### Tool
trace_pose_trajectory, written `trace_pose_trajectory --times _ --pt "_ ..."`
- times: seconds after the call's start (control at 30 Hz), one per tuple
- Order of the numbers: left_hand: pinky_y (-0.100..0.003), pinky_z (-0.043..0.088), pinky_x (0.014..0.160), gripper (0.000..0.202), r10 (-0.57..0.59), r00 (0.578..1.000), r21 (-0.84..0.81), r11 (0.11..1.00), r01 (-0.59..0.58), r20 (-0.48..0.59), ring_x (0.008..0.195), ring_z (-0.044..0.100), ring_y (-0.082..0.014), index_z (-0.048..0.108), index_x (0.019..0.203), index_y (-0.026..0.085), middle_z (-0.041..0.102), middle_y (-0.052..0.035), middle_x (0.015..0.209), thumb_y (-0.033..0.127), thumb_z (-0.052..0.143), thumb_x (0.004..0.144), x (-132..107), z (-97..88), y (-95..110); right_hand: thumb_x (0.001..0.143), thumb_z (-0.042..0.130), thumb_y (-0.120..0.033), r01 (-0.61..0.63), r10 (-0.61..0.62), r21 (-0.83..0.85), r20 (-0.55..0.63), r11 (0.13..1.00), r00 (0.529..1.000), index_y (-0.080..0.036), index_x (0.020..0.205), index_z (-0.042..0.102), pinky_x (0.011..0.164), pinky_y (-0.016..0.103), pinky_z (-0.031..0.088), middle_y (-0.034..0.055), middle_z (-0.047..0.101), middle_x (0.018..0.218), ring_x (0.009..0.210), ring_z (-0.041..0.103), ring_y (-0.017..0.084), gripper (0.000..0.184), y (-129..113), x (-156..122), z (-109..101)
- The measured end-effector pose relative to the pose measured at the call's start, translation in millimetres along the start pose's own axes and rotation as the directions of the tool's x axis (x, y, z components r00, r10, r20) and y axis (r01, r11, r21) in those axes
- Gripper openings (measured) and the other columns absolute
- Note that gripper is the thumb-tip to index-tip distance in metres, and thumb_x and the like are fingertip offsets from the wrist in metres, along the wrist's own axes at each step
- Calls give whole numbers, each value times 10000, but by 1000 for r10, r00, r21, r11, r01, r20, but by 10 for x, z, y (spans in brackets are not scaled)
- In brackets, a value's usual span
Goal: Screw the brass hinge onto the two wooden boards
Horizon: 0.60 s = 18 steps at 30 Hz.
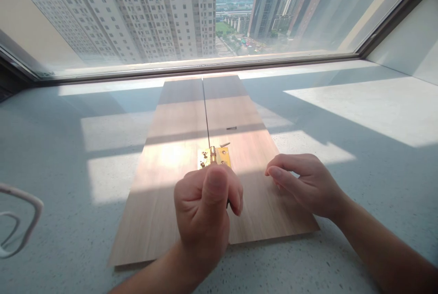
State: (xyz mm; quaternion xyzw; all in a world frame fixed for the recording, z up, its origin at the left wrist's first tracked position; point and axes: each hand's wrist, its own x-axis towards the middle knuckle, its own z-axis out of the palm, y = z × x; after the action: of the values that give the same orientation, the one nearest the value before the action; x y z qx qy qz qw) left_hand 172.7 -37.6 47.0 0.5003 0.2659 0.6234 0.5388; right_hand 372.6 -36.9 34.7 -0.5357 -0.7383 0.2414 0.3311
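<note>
Two pale wooden boards, the left board and the right board, lie side by side with a narrow gap between them. A brass hinge spans that gap. My left hand is a fist in front of the hinge and hides its near part. A small dark bit shows beneath those fingers; what they hold is hidden. Over the right board's edge, my right hand has thumb and forefinger drawn together; anything between them is too small to make out. One screw lies by the hinge, another screw farther back.
The boards rest on a speckled white sill crossed by sun and shadow. A window closes off the back, with tall buildings outside. At the left edge stands a white curved loop. A wall rises at the right.
</note>
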Motion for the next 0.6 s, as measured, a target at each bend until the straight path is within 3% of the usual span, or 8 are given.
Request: trace_pose_trajectory --times 0.13,0.3,0.37,0.43,0.5,0.53,0.6 --pt "-276 267 476 581 34 992 -14 999 -33 120 443 353 -84 405 507 163 356 28 460 448 384 1013 -60 60 -106 958 481 -436 3 -3 17 -1 1000 1000 -204 648 599 504 271 367 -11 552 523 498 487 122 405 -17 -3 2" --pt "-268 233 430 588 -147 952 -50 985 166 267 401 290 -76 356 444 174 299 41 407 413 496 962 173 -11 -79 952 489 -443 -9 8 31 17 999 1000 -200 640 589 506 269 368 -10 571 532 498 499 120 408 -28 -5 4" --pt "-262 189 398 612 -229 886 -89 954 287 404 366 234 -65 301 424 180 257 51 380 424 523 940 295 -65 -45 953 493 -433 -9 8 36 27 999 1000 -198 645 590 512 265 369 -12 575 540 506 505 117 399 -32 -6 7" --pt "-260 164 392 618 -278 787 -91 917 388 551 355 210 -60 277 426 181 236 54 373 423 512 943 387 -110 -31 953 497 -422 -8 7 37 29 999 1000 -197 646 590 513 261 367 -15 570 542 510 504 113 392 -36 -6 11" --pt "-258 165 402 607 -303 726 -56 904 425 617 372 215 -61 292 436 179 242 54 389 425 522 942 436 -132 -38 953 499 -414 -5 4 38 29 999 1000 -197 647 591 513 259 367 -16 574 546 513 506 111 386 -40 -4 14" --pt "-256 174 409 599 -309 730 -36 909 414 610 385 229 -64 318 441 178 259 52 400 437 534 937 444 -134 -41 952 501 -413 -3 2 37 31 999 1000 -197 647 591 514 260 368 -15 579 549 514 508 112 385 -41 -3 14" --pt "-250 228 423 571 -294 803 7 940 340 518 420 305 -78 420 456 175 344 36 428 481 567 915 431 -123 -29 952 497 -420 -1 0 31 33 1000 999 -200 643 587 512 263 370 -13 584 548 513 509 116 390 -40 1 8"
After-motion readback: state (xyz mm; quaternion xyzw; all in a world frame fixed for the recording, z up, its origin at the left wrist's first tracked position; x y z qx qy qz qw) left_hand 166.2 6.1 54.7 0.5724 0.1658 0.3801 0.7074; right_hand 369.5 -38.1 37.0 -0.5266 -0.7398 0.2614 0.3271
